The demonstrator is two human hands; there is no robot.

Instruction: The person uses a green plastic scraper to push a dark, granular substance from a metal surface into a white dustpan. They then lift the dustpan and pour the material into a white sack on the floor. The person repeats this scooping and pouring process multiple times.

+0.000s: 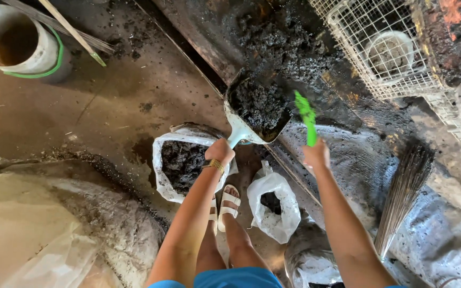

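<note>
My left hand (pixel 219 151) grips the handle of a pale dustpan (pixel 239 129) heaped with dark wet muck (pixel 258 103). The pan tilts against a big pile of the same black muck (pixel 286 45) on the ground. My right hand (pixel 316 155) holds a green tool (pixel 307 118) whose tip reaches the pan's right edge. Just below the pan stands an open white bag (pixel 165 184) partly filled with muck. A smaller white bag (pixel 279 213) sits by my sandalled feet (pixel 227 207).
A white bucket with a green rim (pixel 34 52) stands at the top left beside a stick broom (pixel 66 26). Wire cages (pixel 388 69) with a white bowl line the top right. A twig broom (pixel 405 189) lies at the right. Plastic sheeting (pixel 38 250) covers the lower left.
</note>
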